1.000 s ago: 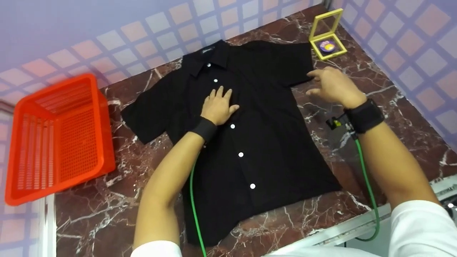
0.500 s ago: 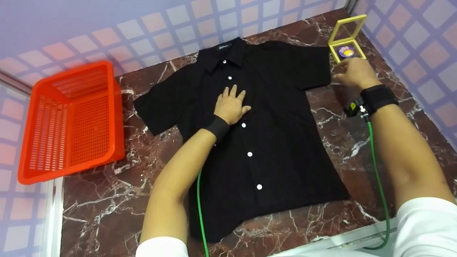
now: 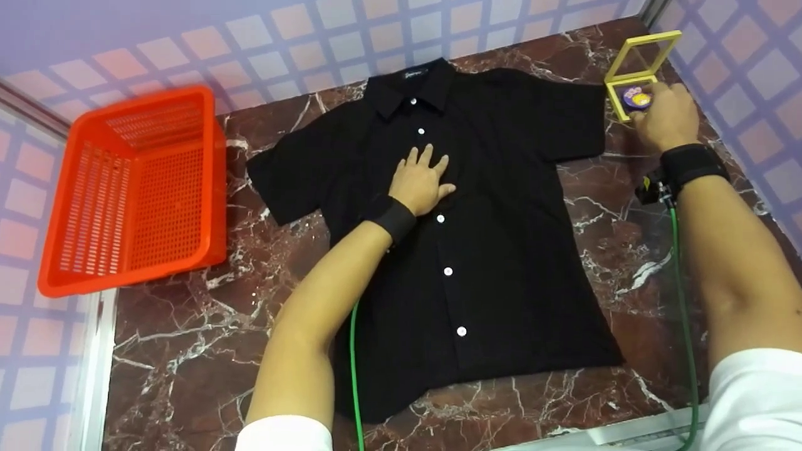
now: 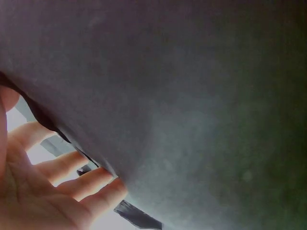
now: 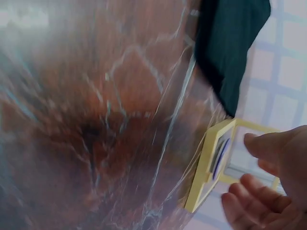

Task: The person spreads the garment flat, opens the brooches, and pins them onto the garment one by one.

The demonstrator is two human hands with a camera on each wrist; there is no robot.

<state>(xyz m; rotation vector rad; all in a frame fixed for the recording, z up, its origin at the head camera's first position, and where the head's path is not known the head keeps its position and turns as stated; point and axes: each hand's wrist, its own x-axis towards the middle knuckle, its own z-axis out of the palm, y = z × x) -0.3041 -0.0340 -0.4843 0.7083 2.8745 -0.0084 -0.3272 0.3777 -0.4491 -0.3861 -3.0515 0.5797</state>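
Observation:
A black short-sleeved shirt (image 3: 514, 263) with white buttons lies spread face up on the marbled table. My left hand (image 3: 418, 180) rests flat on its chest, fingers spread; in the left wrist view the fingertips meet dark cloth (image 4: 192, 96). At the far right, my right hand (image 3: 671, 116) is over the near right side of a yellow-framed case (image 3: 616, 105), whose clear lid stands raised. Inside the case sits a round purple badge (image 3: 636, 98) with a yellow patch. In the right wrist view, thumb and fingers are apart beside the badge (image 5: 220, 158), holding nothing visible.
An orange-red perforated basket (image 3: 216, 232) stands at the left. Tiled walls (image 3: 282, 56) bound the table at the back and right. Green cables (image 3: 355, 376) run from both wrists. Bare marbled table (image 3: 188, 351) shows around the shirt.
My right hand has moved from beside the shirt's sleeve, away and to the right, to the yellow case. The left hand stays on the shirt. The head view has shifted slightly.

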